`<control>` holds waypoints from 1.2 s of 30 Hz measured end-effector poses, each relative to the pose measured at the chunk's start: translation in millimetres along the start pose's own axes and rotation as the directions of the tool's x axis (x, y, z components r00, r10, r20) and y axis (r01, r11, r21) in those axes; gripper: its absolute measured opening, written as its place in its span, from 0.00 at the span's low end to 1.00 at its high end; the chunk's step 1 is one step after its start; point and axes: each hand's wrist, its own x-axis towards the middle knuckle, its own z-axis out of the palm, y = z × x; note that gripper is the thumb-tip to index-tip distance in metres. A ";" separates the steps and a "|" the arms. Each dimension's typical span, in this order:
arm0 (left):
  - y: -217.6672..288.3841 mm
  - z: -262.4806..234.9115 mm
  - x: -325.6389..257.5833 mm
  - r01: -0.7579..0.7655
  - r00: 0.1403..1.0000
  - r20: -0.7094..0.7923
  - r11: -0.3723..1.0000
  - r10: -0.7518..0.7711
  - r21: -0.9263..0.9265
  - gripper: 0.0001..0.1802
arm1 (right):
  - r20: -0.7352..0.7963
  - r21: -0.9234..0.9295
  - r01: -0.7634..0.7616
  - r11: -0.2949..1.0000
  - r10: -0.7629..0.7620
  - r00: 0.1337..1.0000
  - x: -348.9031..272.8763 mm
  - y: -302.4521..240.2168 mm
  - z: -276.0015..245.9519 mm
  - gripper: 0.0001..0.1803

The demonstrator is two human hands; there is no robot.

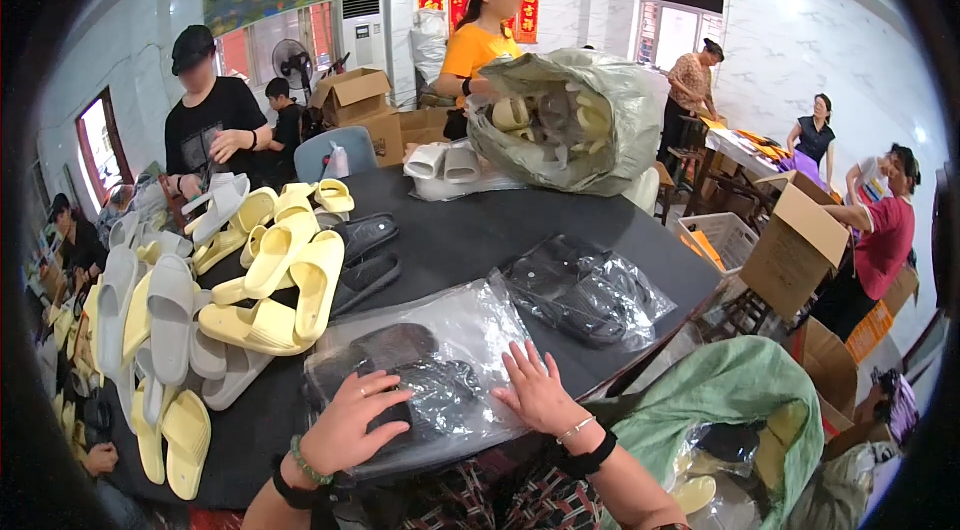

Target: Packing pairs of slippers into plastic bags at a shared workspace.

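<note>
Pressing flat on a clear plastic bag (425,380) of black slippers at near table edge: left hand (350,422), fingers spread wide, palm down on the dark slipper inside; green bead bracelet and black band at wrist. Right hand (538,392) likewise splayed open, flat on the bag's right side, thin bracelet and dark band at wrist. Nothing gripped by either hand.

Just right of the knees, a green woven sack (735,395), mouth open, holding bagged slippers.

On the black table (470,230), beyond the right hand, a second clear bag of black slippers (585,292), apart from the first. Left of the near bag, a heap of yellow slippers (275,280) mixed with grey slippers (170,315), spilling over the left edge. Loose black slippers (365,250) between the heap and table centre.

Farther back, a pair of white slippers (445,163), then a big grey-green sack (575,120) on its side, pale slippers showing in its mouth.

Behind the table, a person in black and a person in orange, standing. Cardboard boxes (795,245) and more people at right.
</note>
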 end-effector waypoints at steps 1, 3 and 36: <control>0.4 0.8 -2.4 -0.008 1.000 0.002 1.000 0.008 0.002 0.23 | -0.010 0.034 -0.002 0.999 0.003 1.000 4.2 -0.1 -2.2 0.39; 0.1 2.2 -8.3 -0.001 0.996 -0.090 1.000 0.000 -0.012 0.24 | -0.018 0.070 -0.006 0.998 0.008 1.000 10.5 1.1 -3.9 0.39; -94.2 16.3 -76.9 0.545 0.838 0.032 0.832 -0.545 -0.101 0.23 | -0.087 -0.045 -0.047 0.998 0.042 0.995 2.7 5.1 41.7 0.41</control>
